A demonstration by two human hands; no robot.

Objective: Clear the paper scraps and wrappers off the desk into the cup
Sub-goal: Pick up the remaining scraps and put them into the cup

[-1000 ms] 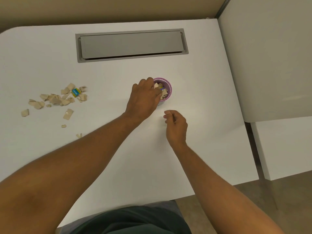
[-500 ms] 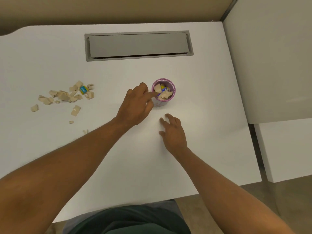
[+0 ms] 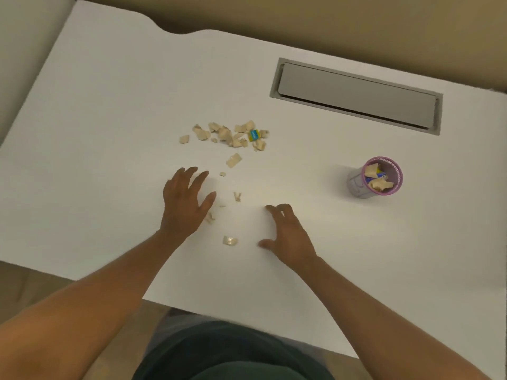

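Over the desk, both hands spread, each grip empty.
Sweep loose paper scraps together with left hand and right hand — then carry to cup.

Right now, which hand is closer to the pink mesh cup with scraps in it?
Right. The right hand lies open on the white desk, left of and nearer than the pink mesh cup; the left hand is farther left, beside loose scraps.
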